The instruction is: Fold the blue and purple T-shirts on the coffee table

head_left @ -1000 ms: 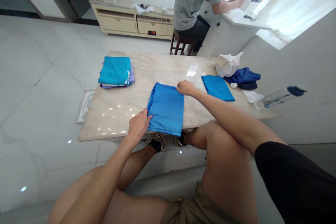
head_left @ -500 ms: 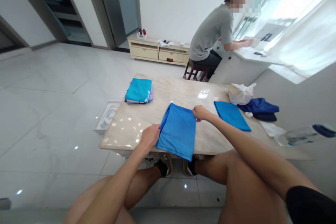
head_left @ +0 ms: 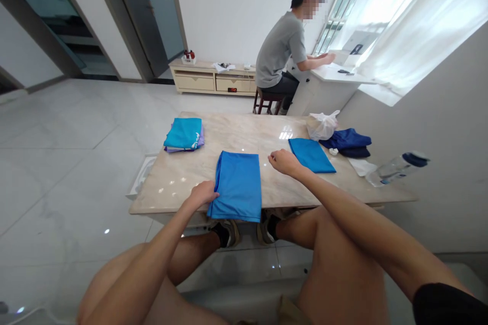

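A folded blue cloth (head_left: 239, 185) lies flat near the front of the table, its lower edge hanging a little over the rim. My left hand (head_left: 204, 193) pinches its left edge, thumb on top and the other fingers partly hidden. To the right of the cloth, apart from it, my right hand (head_left: 284, 161) hovers over the tabletop with fingers curled in and nothing visible in them. Just beyond that hand rests a second folded blue cloth (head_left: 312, 155). On the far left sits a stack of folded clothes (head_left: 183, 133), teal on top with purple beneath.
The marble-look table (head_left: 152, 190) also bears a white plastic bag (head_left: 323, 125), dark blue clothing (head_left: 346, 142), white paper (head_left: 362, 166) and a clear bottle (head_left: 396, 170). A person (head_left: 282, 51) sits on a stool by the window. My knees are under the front edge.
My right hand has let go of the cloth's upper right corner and is now apart from it. The cloth lies flatter; my left hand stays at its left edge. The view has shifted.
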`<state>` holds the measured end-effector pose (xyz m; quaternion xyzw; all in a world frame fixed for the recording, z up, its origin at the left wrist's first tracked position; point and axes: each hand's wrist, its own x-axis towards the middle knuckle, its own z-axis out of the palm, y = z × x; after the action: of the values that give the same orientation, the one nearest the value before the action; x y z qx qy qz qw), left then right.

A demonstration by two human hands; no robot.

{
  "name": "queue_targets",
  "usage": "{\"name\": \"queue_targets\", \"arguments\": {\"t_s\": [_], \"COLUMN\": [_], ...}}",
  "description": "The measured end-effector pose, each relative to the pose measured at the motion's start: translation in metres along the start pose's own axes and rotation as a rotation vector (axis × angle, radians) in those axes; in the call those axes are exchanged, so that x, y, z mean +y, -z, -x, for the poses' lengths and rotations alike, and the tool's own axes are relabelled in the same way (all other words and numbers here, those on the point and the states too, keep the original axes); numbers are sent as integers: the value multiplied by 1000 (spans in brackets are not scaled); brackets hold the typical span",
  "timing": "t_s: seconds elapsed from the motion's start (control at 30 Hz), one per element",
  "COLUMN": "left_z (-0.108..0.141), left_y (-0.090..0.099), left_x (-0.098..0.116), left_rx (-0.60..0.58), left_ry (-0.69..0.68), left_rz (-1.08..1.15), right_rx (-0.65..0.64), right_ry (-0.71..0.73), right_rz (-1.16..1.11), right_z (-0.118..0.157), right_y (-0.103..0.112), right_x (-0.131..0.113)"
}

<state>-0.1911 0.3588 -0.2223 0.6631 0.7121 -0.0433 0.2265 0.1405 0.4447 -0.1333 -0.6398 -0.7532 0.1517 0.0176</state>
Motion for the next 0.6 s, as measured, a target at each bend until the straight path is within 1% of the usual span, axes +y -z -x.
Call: {"name": "queue_targets", "arguments": {"t_s": [0.07, 0.1, 0.23, 0.33, 0.43, 0.53, 0.6], "left_z": [0, 0, -9, -17, -21, -21, -23], "left_y": [1, 2, 8, 10, 8, 3, -1], "left_x": [-4, -6, -8, -6, -3, 0, 2], "left_rx": [-40, -38, 39, 61, 26, -42, -84], "left_ry": [10, 21, 64, 71, 81, 102, 116], "left_rz": [30, 49, 171, 306, 451, 555, 569], "right_rx": [-48, -87, -252, -358, -416, -436, -453], "right_ry": [-46, -70, -122, -179, -258, -288, -299], "right_rz": [-79, -126, -307, -526, -711, -718, -695], "right_z": [8, 11, 19, 19, 15, 8, 4], "right_y": [-9, -13, -29, -40, -55, -74, -85], "right_x": [11, 16, 23, 21, 15, 7, 2]}}
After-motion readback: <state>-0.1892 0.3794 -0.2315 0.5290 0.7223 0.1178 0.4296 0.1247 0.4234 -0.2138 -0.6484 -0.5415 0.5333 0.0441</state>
